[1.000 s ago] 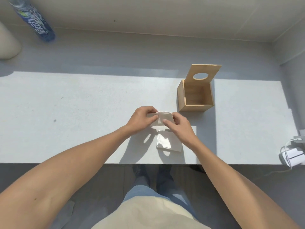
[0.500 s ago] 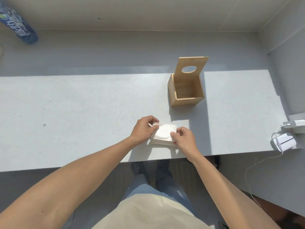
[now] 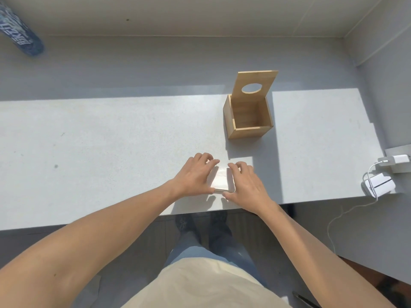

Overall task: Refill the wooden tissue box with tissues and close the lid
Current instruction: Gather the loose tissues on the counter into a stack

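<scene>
A white stack of tissues (image 3: 221,180) lies on the grey table (image 3: 111,141) near its front edge. My left hand (image 3: 193,174) presses against the stack's left side and my right hand (image 3: 244,183) against its right side, fingers curled over the far corners. The wooden tissue box (image 3: 249,127) stands beyond and to the right, apart from my hands. Its lid (image 3: 255,85), with a round hole, is hinged up at the back, and the inside shows bare wood.
A blue bottle (image 3: 20,34) lies at the far left on the ledge behind the table. White chargers with a cable (image 3: 378,183) sit at the table's right end. The table's front edge runs just below my hands.
The tissue held up between my fingers has come down onto the stack. Both hands now cup the stack's sides on the table. The camera view shifted, so the box appears farther away.
</scene>
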